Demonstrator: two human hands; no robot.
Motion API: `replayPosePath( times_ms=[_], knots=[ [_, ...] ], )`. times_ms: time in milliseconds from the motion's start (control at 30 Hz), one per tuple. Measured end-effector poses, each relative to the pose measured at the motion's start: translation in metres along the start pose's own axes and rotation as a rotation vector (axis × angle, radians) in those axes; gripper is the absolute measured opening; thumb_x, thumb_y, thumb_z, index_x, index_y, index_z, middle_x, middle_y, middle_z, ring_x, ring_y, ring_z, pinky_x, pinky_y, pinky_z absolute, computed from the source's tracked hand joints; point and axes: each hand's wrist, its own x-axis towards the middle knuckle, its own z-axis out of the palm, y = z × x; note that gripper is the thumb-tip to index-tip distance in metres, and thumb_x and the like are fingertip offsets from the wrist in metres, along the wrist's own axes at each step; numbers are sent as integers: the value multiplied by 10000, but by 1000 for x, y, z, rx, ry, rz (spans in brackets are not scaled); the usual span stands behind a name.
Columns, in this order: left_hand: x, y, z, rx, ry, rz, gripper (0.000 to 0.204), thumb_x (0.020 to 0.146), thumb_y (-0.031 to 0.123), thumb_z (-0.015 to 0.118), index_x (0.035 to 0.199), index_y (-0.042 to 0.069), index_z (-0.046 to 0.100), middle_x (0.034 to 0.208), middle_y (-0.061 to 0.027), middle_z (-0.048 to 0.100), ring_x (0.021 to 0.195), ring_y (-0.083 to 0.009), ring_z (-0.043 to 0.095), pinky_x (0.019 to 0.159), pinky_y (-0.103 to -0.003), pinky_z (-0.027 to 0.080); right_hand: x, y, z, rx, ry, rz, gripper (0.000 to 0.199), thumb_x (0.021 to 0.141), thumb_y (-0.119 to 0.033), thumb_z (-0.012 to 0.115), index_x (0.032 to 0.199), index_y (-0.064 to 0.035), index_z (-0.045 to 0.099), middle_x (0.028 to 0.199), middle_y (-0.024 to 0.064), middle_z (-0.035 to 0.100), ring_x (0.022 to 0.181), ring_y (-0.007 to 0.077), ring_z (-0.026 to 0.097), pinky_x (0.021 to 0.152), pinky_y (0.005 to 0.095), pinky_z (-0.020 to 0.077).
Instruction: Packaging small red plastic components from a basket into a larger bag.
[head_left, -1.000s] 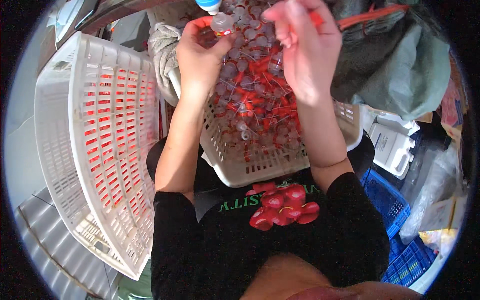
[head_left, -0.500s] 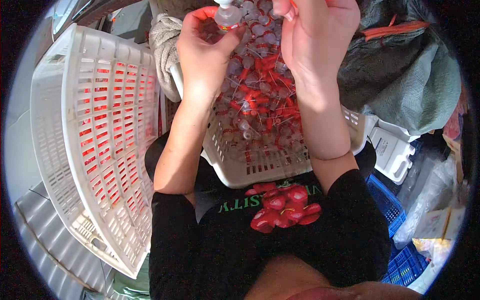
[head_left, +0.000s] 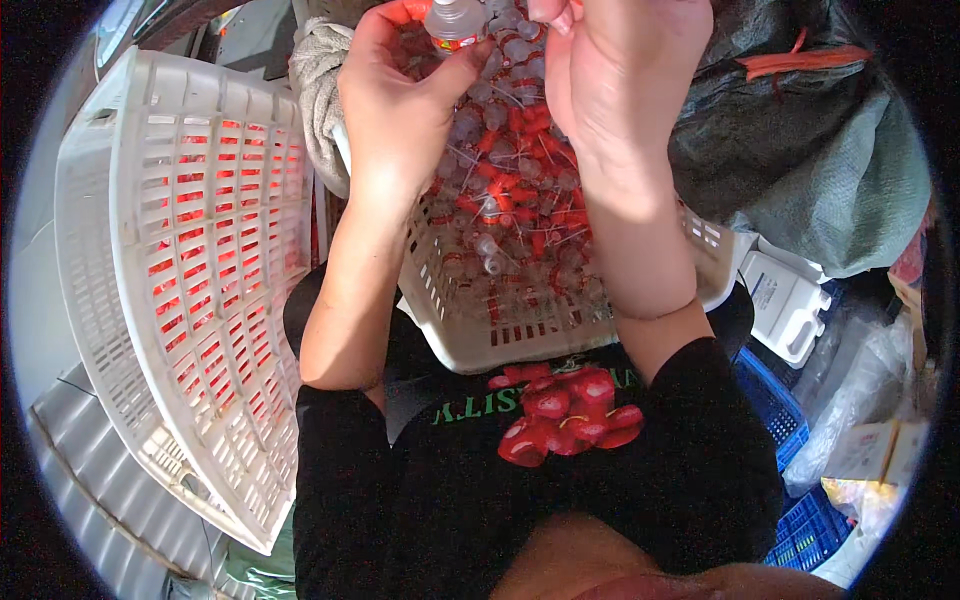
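Note:
My left hand (head_left: 395, 120) is closed around a small clear plastic bottle (head_left: 457, 20) with a coloured band low on it; the bottle's top runs out of view. Beside it, my right hand (head_left: 635, 90) is raised with its fingers curled together at the upper edge. Whatever those fingers pinch, if anything, is hidden or cut off. Below both hands, a white plastic basket (head_left: 500, 352) in front of my body holds many small clear bottles (head_left: 490, 250) mixed with red pieces (head_left: 510, 190) and thin white tubes.
A tall white slatted crate (head_left: 215, 300) with red things inside stands at left. A grey cloth (head_left: 325, 95) hangs by the basket's far left corner. On the right lie a dark woven sack (head_left: 800, 170), a white jug (head_left: 785, 305), blue crates (head_left: 770, 400) and clear plastic wrap (head_left: 845, 390).
Both hands have shifted slightly left, and the bottle has moved a little higher, so its white top has left the picture. My left hand still holds it.

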Motion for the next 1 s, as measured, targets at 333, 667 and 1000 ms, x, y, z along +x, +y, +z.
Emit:
replayPosePath(
  times_ms=[333,667,1000],
  knots=[
    [-1,3,0,37,10,-26,353,745,-75,608,1073,-37,480,960,-97,588,864,-143,570,780,-257,451,5,25,-18,182,-184,-203,44,830,-26,538,807,-3,567,659,55,583,537,73,490,490,184,346],
    [0,4,-2,87,-21,-29,342,750,-58,611,1067,-29,486,954,-84,585,849,-131,563,771,-247,446,2,29,-22,187,-165,-183,152,822,6,517,673,-16,538,620,70,572,510,93,456,498,204,325],
    [0,1,-4,76,-31,-16,337,751,-57,608,1066,-25,491,951,-76,584,842,-128,563,761,-248,452,-8,6,-3,95,4,25,102,832,-52,573,914,6,562,663,25,581,540,46,531,462,144,360]
  ],
)
